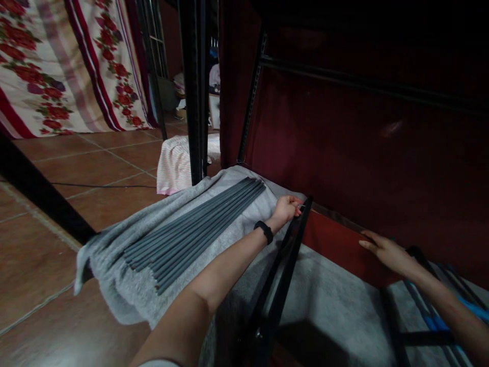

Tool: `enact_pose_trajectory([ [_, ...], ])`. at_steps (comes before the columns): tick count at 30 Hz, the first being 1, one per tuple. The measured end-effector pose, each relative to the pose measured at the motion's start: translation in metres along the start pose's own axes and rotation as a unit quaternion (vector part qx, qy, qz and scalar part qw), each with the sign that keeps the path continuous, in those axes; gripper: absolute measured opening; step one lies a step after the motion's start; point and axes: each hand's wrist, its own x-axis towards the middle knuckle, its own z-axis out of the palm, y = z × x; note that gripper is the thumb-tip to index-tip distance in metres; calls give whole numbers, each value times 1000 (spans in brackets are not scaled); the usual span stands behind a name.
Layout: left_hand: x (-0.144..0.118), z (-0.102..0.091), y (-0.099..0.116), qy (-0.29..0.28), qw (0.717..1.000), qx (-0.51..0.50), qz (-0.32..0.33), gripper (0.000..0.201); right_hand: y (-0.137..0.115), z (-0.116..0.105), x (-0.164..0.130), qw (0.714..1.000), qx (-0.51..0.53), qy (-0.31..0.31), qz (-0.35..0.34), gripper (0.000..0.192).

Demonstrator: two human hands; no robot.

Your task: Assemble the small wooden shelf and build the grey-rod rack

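Note:
My left hand (pixel 286 208), with a black band on its wrist, reaches forward and grips the top end of a black metal frame bar (pixel 284 265) that slants toward me. My right hand (pixel 384 250) lies flat with fingers extended against the edge of a dark red panel (pixel 336 244). Left of my left arm, a bundle of several long grey rods (pixel 194 229) lies side by side on a grey fleece blanket (pixel 126 285).
A black metal rack (pixel 252 92) with dark red cloth behind it stands ahead. A black post (pixel 194 86) rises in front of a pink-white cloth bundle (pixel 175 163). Floral fabric (pixel 57 66) hangs at the far left over a brown tiled floor (pixel 34 244). Blue items (pixel 431 321) lie at lower right.

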Motion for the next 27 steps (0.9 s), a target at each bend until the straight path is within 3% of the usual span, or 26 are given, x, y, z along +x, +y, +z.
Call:
enact_pose_trajectory([
  [11, 11, 4, -10, -17, 999, 18, 25, 22, 18, 5, 5, 1000, -24, -4, -1, 46],
  [15, 14, 7, -11, -29, 998, 30, 37, 18, 10, 3, 4, 1000, -18, 1, -3, 44],
  [21, 10, -3, 1, -95, 993, 54, 48, 21, -5, 0, 1, 1000, -2, 4, -6, 43],
  [27, 8, -3, 11, -99, 987, 111, 54, 18, -16, -1, -3, 1000, 1, 18, -14, 44],
])
